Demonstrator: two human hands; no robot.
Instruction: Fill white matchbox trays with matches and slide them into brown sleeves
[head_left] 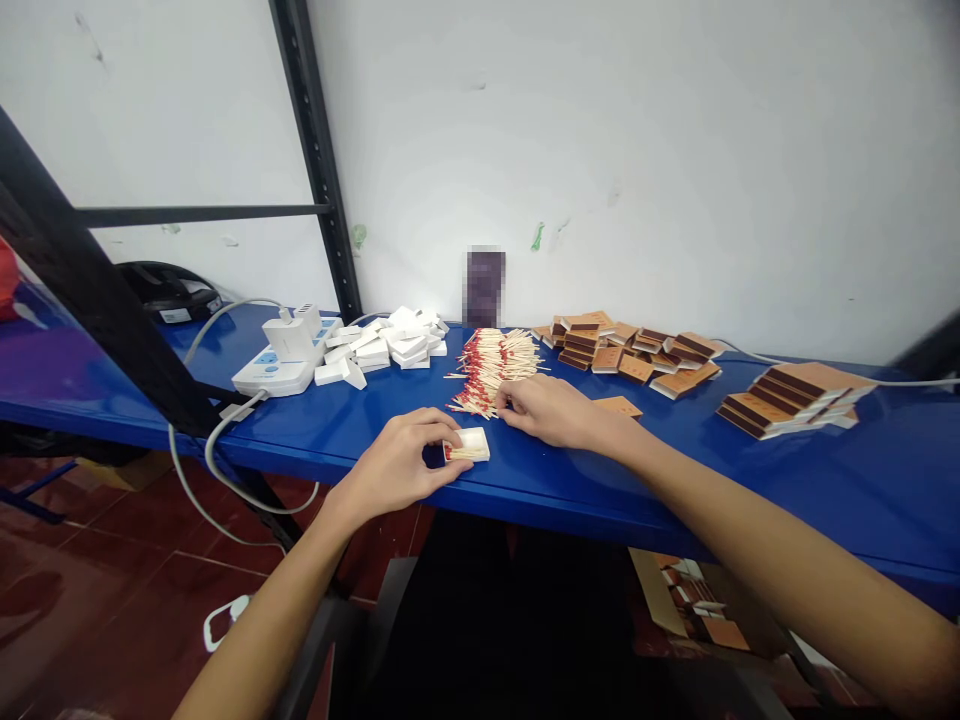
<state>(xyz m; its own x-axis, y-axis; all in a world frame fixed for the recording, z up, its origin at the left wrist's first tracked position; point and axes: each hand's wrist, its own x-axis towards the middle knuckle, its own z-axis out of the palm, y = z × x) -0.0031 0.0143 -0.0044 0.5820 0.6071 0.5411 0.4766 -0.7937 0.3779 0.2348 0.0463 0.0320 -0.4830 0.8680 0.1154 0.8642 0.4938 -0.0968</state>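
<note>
Tray point(477, 443): white, open-topped, near the front edge of the blue table point(570, 478); a few red-headed matches lie along its near side, with much of the floor bare.
Left hand point(409, 455): clamped on the tray's left end, thumb on the near side, fingers at the far side.
Right hand point(544, 408): fingers curled at the near right edge of the match pile point(499, 365); I cannot tell whether they are closed on any match.
White heap point(397, 342): small white trays, jumbled, left of the matches.
Matchboxes point(637, 352): orange and brown, loosely heaped right of the matches, white showing at several ends.
Stack point(795, 398): more such boxes, farther right.
Carton point(652, 592): below the table, holding orange and brown pieces.
Writing: small dark marks on the orange faces, too small to read; blue printing on the power strip point(274, 376), illegible; white label point(175, 315) on a black object, likewise.
</note>
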